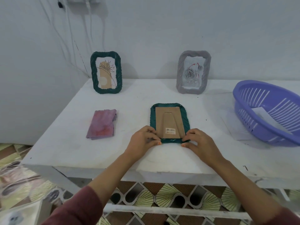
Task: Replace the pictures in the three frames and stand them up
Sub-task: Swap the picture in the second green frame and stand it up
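Fingers of the left hand (142, 140) and right hand (198, 142) pinch the face-down green frame's (169, 123) near corners, hiding them; its long axis runs away from the person.

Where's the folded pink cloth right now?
The pink cloth lies flat on the white table, left of the face-down green frame and in front of the standing green frame.

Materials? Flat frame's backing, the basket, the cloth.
Backing: matte brown cardboard or fibreboard by its look, with a cut-out stand flap and a barcode sticker.
Basket: glossy purple moulded plastic with slotted walls.
Cloth: soft fabric, pink-purple, folded and creased; the weave is too blurred to tell.
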The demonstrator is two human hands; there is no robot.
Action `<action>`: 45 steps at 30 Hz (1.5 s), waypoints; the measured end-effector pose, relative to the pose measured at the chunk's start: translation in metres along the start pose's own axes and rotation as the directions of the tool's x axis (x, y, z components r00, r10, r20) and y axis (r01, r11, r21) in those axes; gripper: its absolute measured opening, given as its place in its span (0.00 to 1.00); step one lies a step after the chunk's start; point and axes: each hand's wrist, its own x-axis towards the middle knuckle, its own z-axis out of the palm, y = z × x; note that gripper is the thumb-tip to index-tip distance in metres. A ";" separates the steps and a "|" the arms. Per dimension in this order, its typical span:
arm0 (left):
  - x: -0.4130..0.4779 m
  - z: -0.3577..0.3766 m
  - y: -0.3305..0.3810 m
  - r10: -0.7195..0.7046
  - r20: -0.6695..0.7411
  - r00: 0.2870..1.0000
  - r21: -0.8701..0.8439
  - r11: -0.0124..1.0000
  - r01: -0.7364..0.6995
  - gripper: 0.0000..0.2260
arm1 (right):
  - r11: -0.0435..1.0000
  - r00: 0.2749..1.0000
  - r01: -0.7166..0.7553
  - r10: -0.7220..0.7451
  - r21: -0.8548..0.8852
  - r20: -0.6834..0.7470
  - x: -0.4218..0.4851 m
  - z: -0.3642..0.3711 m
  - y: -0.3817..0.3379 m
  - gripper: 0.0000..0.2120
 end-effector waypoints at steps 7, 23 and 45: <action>0.016 -0.021 0.011 -0.167 -0.052 0.985 -0.107 0.981 0.161 0.14 | 0.952 0.992 -0.123 0.121 0.280 0.026 0.019 -0.027 0.009 0.13; 0.062 0.010 0.024 -0.375 -0.259 0.890 -0.049 0.926 0.375 0.15 | 0.958 0.968 -0.248 0.250 0.145 0.002 0.087 -0.012 0.013 0.11; 0.065 0.009 0.034 -0.340 -0.311 0.887 -0.016 0.936 0.353 0.08 | 0.947 0.957 -0.277 0.288 0.163 -0.042 0.083 -0.011 0.010 0.11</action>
